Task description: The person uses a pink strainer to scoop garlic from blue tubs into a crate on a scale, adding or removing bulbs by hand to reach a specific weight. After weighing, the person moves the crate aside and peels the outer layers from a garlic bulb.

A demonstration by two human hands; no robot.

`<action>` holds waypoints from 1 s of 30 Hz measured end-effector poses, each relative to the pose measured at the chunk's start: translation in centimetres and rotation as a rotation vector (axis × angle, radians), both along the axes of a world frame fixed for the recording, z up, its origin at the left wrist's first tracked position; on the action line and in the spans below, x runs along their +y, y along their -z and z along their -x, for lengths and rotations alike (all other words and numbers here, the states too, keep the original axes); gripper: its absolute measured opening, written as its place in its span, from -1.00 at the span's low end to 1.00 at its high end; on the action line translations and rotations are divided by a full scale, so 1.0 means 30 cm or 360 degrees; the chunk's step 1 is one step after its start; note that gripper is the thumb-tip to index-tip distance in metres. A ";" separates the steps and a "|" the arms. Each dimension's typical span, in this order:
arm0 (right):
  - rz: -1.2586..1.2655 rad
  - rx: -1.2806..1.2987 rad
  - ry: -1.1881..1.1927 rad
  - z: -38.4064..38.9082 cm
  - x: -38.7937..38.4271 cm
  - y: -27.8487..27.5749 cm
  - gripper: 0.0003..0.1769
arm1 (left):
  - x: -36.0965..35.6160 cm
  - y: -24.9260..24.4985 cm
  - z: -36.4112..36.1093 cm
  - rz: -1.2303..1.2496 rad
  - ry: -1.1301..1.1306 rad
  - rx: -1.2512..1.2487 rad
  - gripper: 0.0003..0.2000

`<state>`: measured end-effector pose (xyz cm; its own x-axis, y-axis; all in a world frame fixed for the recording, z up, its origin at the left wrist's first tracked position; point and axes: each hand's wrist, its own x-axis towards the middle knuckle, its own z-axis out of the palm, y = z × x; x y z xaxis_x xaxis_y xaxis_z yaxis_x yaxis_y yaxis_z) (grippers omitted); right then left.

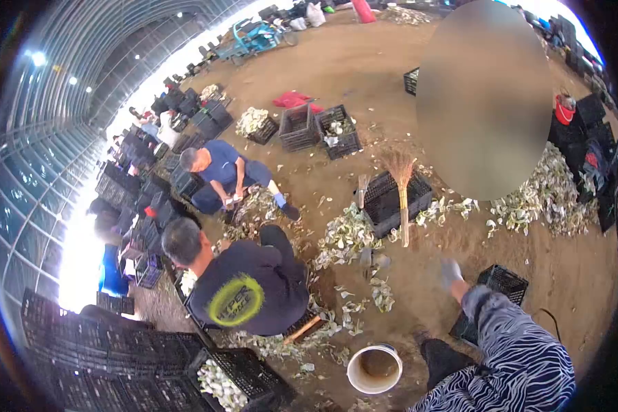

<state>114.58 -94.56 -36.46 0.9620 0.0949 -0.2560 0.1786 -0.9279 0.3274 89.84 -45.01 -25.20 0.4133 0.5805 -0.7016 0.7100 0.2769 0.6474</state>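
My right hand (451,273), in a pale glove, reaches forward above the dirt floor from a zebra-patterned sleeve (518,343). It is small and blurred, so I cannot make out its fingers or anything in them. Beside the forearm, partly hidden by it, stands a black plastic crate (505,281). My left hand is out of view. A white bucket (351,374) sits on the ground to the left of my dark trouser leg (443,360). Farther ahead, a straw broom (403,199) leans against a black crate (419,196), next to pale leafy trimmings (347,237).
Two people sit low at left, one in a dark printed shirt (254,292), one in blue (223,165). Stacked black crates (103,364) line the lower left; one crate holds whitish bulbs (220,384). A large trimmings heap (549,199) lies right. A blue three-wheeler (254,38) stands behind.
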 end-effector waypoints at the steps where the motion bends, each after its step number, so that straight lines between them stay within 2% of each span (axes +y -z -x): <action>1: 0.0007 0.0205 -0.0113 0.188 -0.033 0.044 -0.63 | 0.006 0.001 0.053 -0.0008 -0.0036 -0.0004 -0.53; 2: -0.0003 0.0412 -0.0222 0.374 -0.064 0.082 -0.71 | 0.015 0.002 0.108 -0.0015 -0.0068 -0.0006 -0.53; 3: -0.0253 0.0646 0.0269 0.479 -0.006 -0.189 -0.70 | 0.024 0.004 0.169 -0.0027 -0.0101 -0.0006 -0.54; 5: -0.0190 0.0936 0.0137 0.733 -0.074 -0.066 -0.68 | 0.045 0.012 0.318 -0.0041 -0.0169 0.0000 -0.54; 7: -0.0201 0.1009 0.0018 0.895 -0.074 -0.022 -0.66 | 0.068 0.034 0.495 -0.0058 -0.0248 0.0009 -0.55; 8: -0.0300 0.0984 0.0062 0.934 -0.057 -0.007 -0.65 | 0.079 0.045 0.597 -0.0058 -0.0288 0.0017 -0.55; 10: -0.0759 0.0908 0.0385 0.979 0.000 -0.028 -0.69 | 0.106 0.076 0.829 -0.0065 -0.0398 0.0038 -0.56; 12: -0.0773 0.0783 0.0187 1.034 0.063 -0.083 -0.74 | 0.123 0.109 1.128 -0.0079 -0.0562 0.0050 -0.57; 15: -0.0106 0.0593 -0.1087 1.032 0.177 -0.099 -0.80 | 0.011 0.153 1.702 -0.0132 -0.0950 0.0144 -0.58; 16: -0.0844 0.0954 -0.0382 1.030 0.187 0.000 -0.83 | -0.051 0.183 1.907 -0.0187 -0.1041 0.0184 -0.58; 17: -0.1615 0.1096 0.0373 1.031 0.193 0.098 -0.83 | -0.109 0.222 2.092 -0.0265 -0.1077 0.0253 -0.58; 18: -0.1605 0.1179 0.0238 1.033 0.291 0.036 -0.85 | -0.209 0.270 2.264 -0.0311 -0.1082 0.0314 -0.58; 19: -0.2034 0.1689 0.0708 1.034 0.411 0.020 -0.86 | -0.256 0.224 2.290 -0.0887 -0.0895 0.0297 -0.66; 20: -0.2295 0.2121 0.1329 1.028 0.526 0.007 -0.85 | -0.246 0.029 2.230 -0.0293 -0.1698 -0.0160 -0.77; 21: -0.2014 0.1963 0.1023 1.048 0.658 -0.020 -0.84 | -0.291 0.110 2.303 -0.0445 -0.1846 -0.0206 -0.83; 22: -0.1790 0.1779 0.0716 1.081 0.793 -0.074 -0.83 | -0.311 0.080 2.348 -0.0478 -0.1780 0.0081 -0.80; 23: -0.1603 0.1558 0.0422 1.108 0.904 -0.127 -0.81 | -0.359 0.175 2.414 -0.0670 -0.1806 0.0370 -0.76; 25: -0.1511 0.1405 -0.0185 1.216 1.145 -0.267 -0.79 | -0.449 0.229 2.490 -0.0358 -0.2146 0.0118 -0.73; 26: -0.1448 0.1305 -0.0464 1.284 1.272 -0.337 -0.77 | -0.445 0.184 2.504 -0.0302 -0.2205 0.0164 -0.73; 28: -0.1397 0.1458 -0.0532 1.343 1.416 -0.368 -0.76 | -0.513 0.063 2.473 -0.0225 -0.2230 0.0431 -0.76; 29: -0.1368 0.1526 -0.0565 1.379 1.501 -0.384 -0.75 | -0.563 0.108 2.513 -0.0388 -0.2086 0.0575 -0.81; 30: -0.1161 0.1482 -0.0790 1.409 1.586 -0.386 -0.74 | -0.579 0.099 2.520 -0.0187 -0.2509 0.0297 -0.82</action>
<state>72.29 -46.97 -24.89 0.2704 0.7919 -0.5475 0.4413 -0.6074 -0.6606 14.23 -62.39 -28.15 -0.7108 0.3771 -0.5937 -0.1586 0.7364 0.6577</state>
